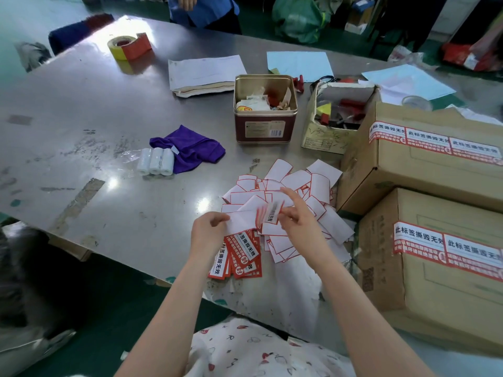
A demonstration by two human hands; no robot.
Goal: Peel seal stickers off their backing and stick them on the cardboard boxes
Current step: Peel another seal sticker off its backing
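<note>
My left hand (209, 232) pinches a white backing sheet (242, 219) above the table's front edge. My right hand (296, 216) pinches a red and white seal sticker (269, 213) that is partly lifted off that backing and looks blurred. Under my hands lies a small stack of unpeeled red stickers (239, 254). A heap of empty white backings (294, 186) spreads behind my right hand. Two cardboard boxes stand at the right, a far one (424, 170) and a near one (441, 289), each with seal stickers across its top edge.
On the steel table (95, 137) are a purple cloth (190, 148), three white rolls (155, 161), an open tin (265, 110), a small open carton of tools (334, 118), papers and a red-yellow tape roll (128, 46). A person in blue stands at the far side.
</note>
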